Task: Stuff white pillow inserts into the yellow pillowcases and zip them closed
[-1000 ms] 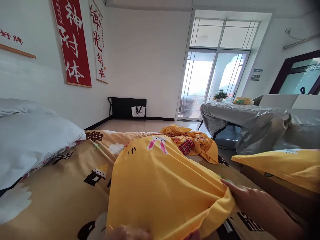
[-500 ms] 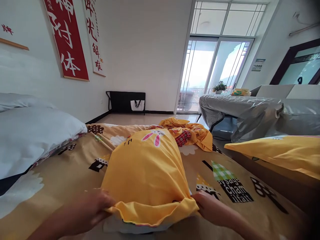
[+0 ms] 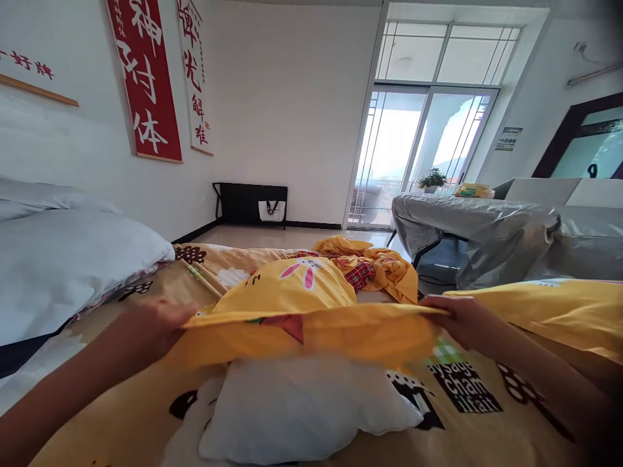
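A yellow pillowcase (image 3: 287,292) with a rabbit print covers the far part of a white pillow (image 3: 302,408). The pillow's near end lies bare on the patterned bed sheet (image 3: 126,415). My left hand (image 3: 158,324) is closed on the left end of the pillowcase's open edge. At the right end of that edge, my right hand (image 3: 455,318) pinches the cloth. Between my hands the edge is stretched wide and raised above the pillow, its lower part blurred by motion.
White pillows (image 3: 87,259) lie at the left. A heap of yellow cloth (image 3: 389,272) rests at the bed's far side, and another yellow pillow (image 3: 564,311) is at the right. Beyond stands a table under silvery plastic (image 3: 477,217), near the glass door (image 3: 389,149).
Both hands have moved up and apart with the pillowcase's edge, pulling it wide and away from me. More of the white pillow's near end now shows. The view has shifted slightly.
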Demonstrator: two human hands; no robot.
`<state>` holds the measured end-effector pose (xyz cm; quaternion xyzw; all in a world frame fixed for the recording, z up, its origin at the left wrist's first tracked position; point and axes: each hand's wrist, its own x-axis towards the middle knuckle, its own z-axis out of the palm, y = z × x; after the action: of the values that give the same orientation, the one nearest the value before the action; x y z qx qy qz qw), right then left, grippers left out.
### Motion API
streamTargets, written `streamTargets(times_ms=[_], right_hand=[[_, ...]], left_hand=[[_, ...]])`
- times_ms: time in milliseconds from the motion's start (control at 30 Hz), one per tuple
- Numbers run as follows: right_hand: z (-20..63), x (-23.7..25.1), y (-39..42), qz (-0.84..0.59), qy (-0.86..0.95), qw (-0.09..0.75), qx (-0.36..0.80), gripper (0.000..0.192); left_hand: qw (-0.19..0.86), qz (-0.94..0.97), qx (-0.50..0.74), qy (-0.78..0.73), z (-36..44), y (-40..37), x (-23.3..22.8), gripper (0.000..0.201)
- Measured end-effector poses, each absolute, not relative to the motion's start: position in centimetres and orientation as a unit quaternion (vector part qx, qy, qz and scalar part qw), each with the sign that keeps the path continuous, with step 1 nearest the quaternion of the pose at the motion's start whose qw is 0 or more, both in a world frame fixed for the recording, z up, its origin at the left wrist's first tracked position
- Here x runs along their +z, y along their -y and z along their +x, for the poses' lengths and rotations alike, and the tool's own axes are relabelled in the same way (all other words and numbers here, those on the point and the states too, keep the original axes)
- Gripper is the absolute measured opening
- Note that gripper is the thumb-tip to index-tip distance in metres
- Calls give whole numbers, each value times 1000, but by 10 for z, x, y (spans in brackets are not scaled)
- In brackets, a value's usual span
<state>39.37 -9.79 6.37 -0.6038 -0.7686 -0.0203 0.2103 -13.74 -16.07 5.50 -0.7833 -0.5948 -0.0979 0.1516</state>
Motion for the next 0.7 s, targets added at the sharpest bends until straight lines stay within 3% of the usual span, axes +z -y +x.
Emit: streamTargets(times_ms=[133, 267, 400, 600, 700], right_hand=[[348, 108, 43, -682, 708, 149, -108, 28], [316, 113, -4, -733, 646, 177, -121, 32], [306, 82, -32, -746, 636, 174, -95, 31], [325, 36, -46, -760, 627, 166, -45, 24], [330, 35, -44, -761, 621, 184, -41, 27]], left_hand=[[298, -700, -75, 644, -115, 98, 114, 23], [318, -692, -91, 642, -101, 53, 114, 30], [277, -692, -109, 657, -96, 26, 88, 34], [134, -652, -144, 733, -120, -3, 51, 19], [121, -621, -190, 751, -123, -7, 47, 17]])
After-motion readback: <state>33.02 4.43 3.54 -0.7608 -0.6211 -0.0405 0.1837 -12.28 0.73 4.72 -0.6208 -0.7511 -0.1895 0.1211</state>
